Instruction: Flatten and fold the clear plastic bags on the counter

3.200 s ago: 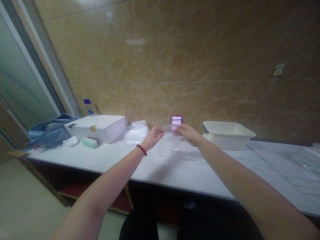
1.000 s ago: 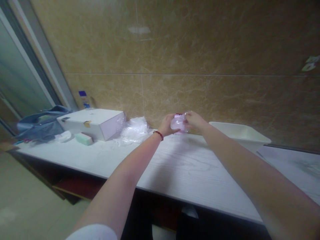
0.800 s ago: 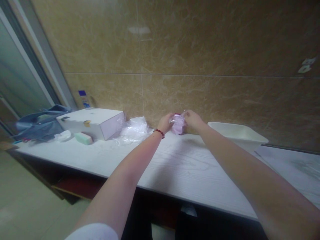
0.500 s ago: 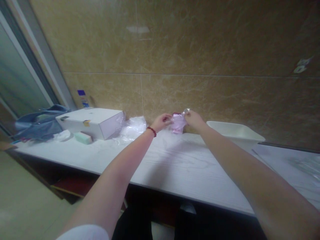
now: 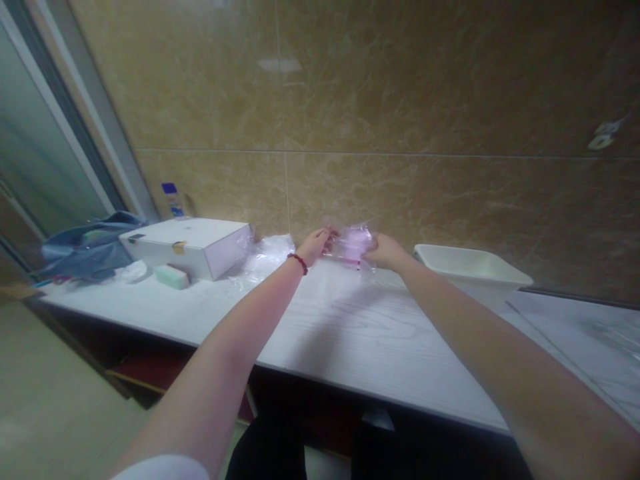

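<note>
Both hands are stretched out over the white wood-grain counter [image 5: 350, 327], close to the wall. Between them is a pink item in a clear plastic wrapper [image 5: 356, 243]; what is inside cannot be made out. My left hand [image 5: 316, 245], with a dark red bead bracelet at the wrist, has its fingers closed on the wrapper's left end. My right hand [image 5: 387, 252] grips the right side of the same packet. The packet is held just above the counter.
Left of my hands lies crumpled clear plastic [image 5: 270, 257] beside a white box [image 5: 190, 243]. A blue-capped bottle [image 5: 173, 200], a pale green sponge [image 5: 171, 277] and a blue bag [image 5: 90, 247] are further left. A cream basin [image 5: 473, 263] stands to the right.
The pink packet has turned and now lies more spread out sideways between my hands. My right hand has moved down along its right side.
</note>
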{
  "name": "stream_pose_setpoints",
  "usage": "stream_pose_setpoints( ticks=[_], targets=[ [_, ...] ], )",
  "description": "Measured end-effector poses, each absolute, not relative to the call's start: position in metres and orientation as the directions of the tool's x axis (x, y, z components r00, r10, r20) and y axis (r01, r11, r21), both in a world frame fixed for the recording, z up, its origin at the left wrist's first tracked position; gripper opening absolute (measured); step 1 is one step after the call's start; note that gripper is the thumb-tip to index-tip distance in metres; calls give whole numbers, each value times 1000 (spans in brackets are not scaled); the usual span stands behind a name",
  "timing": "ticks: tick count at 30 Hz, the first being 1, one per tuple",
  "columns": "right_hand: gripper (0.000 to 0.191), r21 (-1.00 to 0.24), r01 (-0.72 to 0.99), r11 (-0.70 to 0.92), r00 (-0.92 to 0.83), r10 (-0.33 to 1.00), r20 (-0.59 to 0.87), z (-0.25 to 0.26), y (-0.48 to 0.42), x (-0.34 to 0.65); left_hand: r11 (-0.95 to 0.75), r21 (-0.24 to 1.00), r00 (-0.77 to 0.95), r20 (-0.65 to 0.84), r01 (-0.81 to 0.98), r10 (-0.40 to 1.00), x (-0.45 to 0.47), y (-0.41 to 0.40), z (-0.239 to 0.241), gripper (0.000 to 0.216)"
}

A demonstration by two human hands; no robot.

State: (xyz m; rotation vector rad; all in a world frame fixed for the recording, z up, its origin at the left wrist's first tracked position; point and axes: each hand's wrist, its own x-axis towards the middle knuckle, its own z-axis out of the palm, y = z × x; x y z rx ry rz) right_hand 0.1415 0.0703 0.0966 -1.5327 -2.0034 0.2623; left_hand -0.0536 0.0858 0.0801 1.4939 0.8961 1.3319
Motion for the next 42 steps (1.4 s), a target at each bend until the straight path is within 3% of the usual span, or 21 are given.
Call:
stream_pose_setpoints(
  ticks=[5,8,10,15,19,21,26,32,37,42],
  targets=[
    [31,-519,806,287,-208,956,205,98,67,147,-354,935,58,353,10,934,-65,91,80,33],
    [39,-532,815,228,-227,971,69,102,65,150,-339,939,15,338,56,941,-70,94,79,34],
    [45,-624,765,160,-223,975,-23,103,65,148,-328,941,11,328,78,944,-70,94,77,35],
    [21,-944,330,-8,-215,973,-83,104,68,134,-277,958,51,274,71,960,-63,95,75,29],
    [7,-995,97,0,-220,975,-21,100,73,127,-242,960,75,234,141,969,-65,99,73,24],
    [8,-991,122,46,-179,984,24,97,77,127,-242,943,95,226,228,969,-69,101,73,24],
    [14,-905,367,217,-90,976,198,90,87,128,-205,897,114,174,392,978,-75,108,82,23],
    [20,-878,372,301,-70,953,296,86,93,133,-155,980,150,136,122,979,-63,112,97,15],
    [25,-682,579,447,-83,864,496,88,90,140,-324,945,201,326,-46,924,-54,107,91,16],
    [27,-523,679,516,-157,797,583,84,60,151,-584,799,215,551,144,806,-56,79,71,22]
  ],
)
